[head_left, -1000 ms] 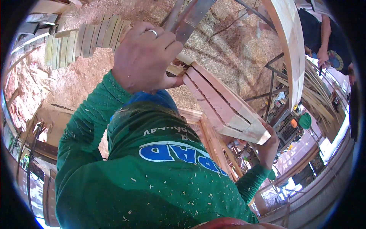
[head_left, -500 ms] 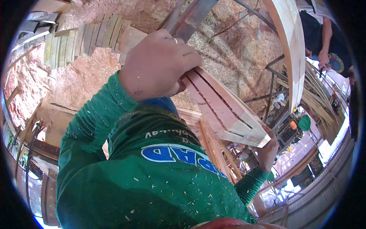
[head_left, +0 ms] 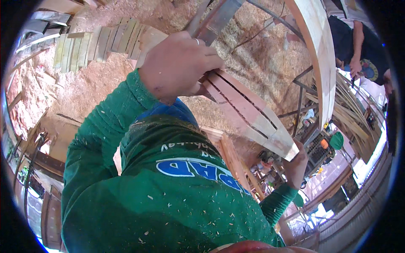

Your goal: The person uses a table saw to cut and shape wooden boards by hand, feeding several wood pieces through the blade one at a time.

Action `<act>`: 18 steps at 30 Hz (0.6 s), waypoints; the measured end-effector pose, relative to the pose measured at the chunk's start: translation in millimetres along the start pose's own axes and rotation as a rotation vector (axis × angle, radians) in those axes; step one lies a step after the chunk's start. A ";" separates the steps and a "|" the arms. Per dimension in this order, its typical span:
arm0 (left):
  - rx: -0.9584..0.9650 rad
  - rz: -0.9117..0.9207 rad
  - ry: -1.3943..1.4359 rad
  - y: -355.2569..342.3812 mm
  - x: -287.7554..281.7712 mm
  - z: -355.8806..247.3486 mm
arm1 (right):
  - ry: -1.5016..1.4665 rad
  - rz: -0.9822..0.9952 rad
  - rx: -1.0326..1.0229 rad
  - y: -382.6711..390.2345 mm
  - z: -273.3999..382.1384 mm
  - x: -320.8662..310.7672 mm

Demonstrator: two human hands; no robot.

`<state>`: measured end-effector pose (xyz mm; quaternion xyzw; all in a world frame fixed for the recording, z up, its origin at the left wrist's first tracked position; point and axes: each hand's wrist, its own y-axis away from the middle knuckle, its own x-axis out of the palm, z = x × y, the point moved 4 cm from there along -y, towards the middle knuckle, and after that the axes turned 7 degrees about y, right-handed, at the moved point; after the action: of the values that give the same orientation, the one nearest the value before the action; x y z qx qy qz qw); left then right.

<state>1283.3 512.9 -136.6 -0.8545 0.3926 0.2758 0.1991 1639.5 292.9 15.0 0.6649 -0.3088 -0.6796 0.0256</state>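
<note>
A tapered wooden piece (head_left: 242, 105) with two long dark slots lies diagonally across the middle of the view, in front of my green shirt. My left hand (head_left: 181, 67), wearing a ring, grips its upper-left end, with some fingertips hidden behind the wood. My right hand (head_left: 296, 164) holds the lower-right end from below, its fingers partly hidden behind the pale tip.
A curved laminated board (head_left: 316, 55) arches down the right. Beyond it a co-worker's arm (head_left: 357, 46) shows above a heap of wood strips (head_left: 350, 122). Short slats (head_left: 101, 44) stand in a row at upper left, over a sawdust-covered floor (head_left: 97, 95). Metal bars (head_left: 274, 17) cross above.
Since a second ago my left hand has shifted right onto the end of the piece, covering more of it. The piece has tilted a little, and the view has moved slightly.
</note>
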 end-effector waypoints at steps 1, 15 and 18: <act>0.015 -0.006 -0.016 0.5 0.1 -0.4 | -0.004 -0.009 -0.005 0.3 -1.0 -0.9; -0.370 -0.537 -0.500 92.4 -43.1 16.2 | -0.069 -0.063 0.006 14.0 -61.8 4.9; -0.189 -0.453 -0.150 71.6 -37.8 -11.7 | -0.079 -0.057 -0.002 12.4 -52.8 5.1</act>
<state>1210.7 483.6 -112.8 -0.9126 0.1478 0.3221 0.2038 1682.9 260.3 20.0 0.6460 -0.2900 -0.7061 -0.0053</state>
